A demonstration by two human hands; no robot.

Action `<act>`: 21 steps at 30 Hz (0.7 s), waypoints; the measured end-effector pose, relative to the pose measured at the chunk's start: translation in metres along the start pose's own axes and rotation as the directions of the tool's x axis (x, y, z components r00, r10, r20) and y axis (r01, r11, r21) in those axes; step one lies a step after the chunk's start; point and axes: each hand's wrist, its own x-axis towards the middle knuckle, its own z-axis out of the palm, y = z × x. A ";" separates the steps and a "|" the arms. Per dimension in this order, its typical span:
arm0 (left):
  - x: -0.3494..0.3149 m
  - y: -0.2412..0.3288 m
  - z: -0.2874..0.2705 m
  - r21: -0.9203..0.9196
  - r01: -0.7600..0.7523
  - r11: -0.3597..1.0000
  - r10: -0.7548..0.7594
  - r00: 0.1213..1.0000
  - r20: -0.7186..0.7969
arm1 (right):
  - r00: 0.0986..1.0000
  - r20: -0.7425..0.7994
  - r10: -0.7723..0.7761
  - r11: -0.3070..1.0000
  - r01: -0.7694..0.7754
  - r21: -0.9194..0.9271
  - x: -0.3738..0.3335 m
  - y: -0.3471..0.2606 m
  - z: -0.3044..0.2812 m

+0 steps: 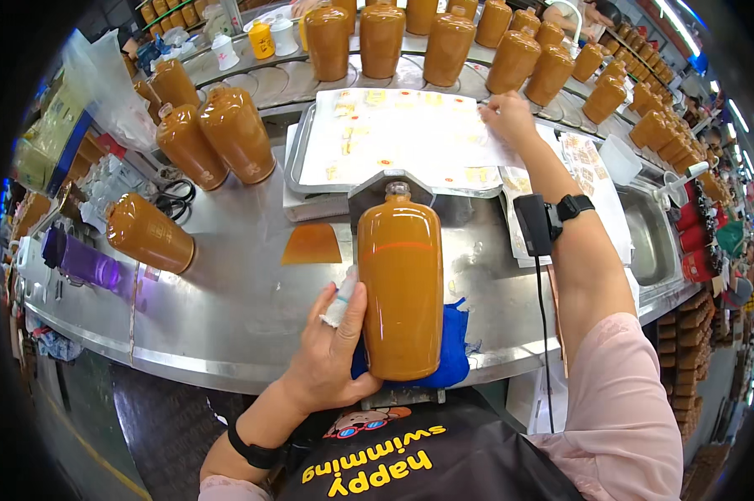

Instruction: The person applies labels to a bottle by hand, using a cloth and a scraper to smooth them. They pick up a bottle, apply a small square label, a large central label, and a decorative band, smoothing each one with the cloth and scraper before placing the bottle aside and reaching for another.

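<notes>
A glossy brown bottle (400, 292) with a clear-topped neck leans back in a grey metal holder (389, 185) right in front of me. A thin red-orange line crosses its upper body. My left hand (331, 351) grips its lower left side, the thumb along the glass-like surface; a white wrap covers one of its fingers. Farther off, my right hand (509, 117) is over the upper right edge of a white decal sheet (410, 138) lying on a metal tray (296, 167). Its fingers are pinched together, and what is between them is too small to make out.
Several brown bottles (237, 134) stand at the left; more line the curved conveyor (285, 81) behind. An orange-brown curved piece (312, 244) lies beside the holder. A blue cloth (454, 346) is under the bottle. At right are printed sheets (584, 163) and a sink (650, 238).
</notes>
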 end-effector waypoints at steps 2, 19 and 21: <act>0.006 0.007 -0.010 0.285 -0.132 0.949 0.128 0.991 0.033 | 0.751 -0.514 -0.415 0.910 0.351 -0.221 -0.007 0.010 -0.001; 0.000 -0.007 0.021 0.021 0.047 0.999 -0.045 0.995 -0.091 | 0.964 -0.176 0.198 0.906 -0.249 -0.342 -0.109 0.214 -0.029; 0.002 -0.003 0.017 -0.052 0.092 0.994 -0.092 0.996 -0.002 | 0.972 -0.207 0.107 0.903 -0.182 -0.389 -0.110 0.222 -0.036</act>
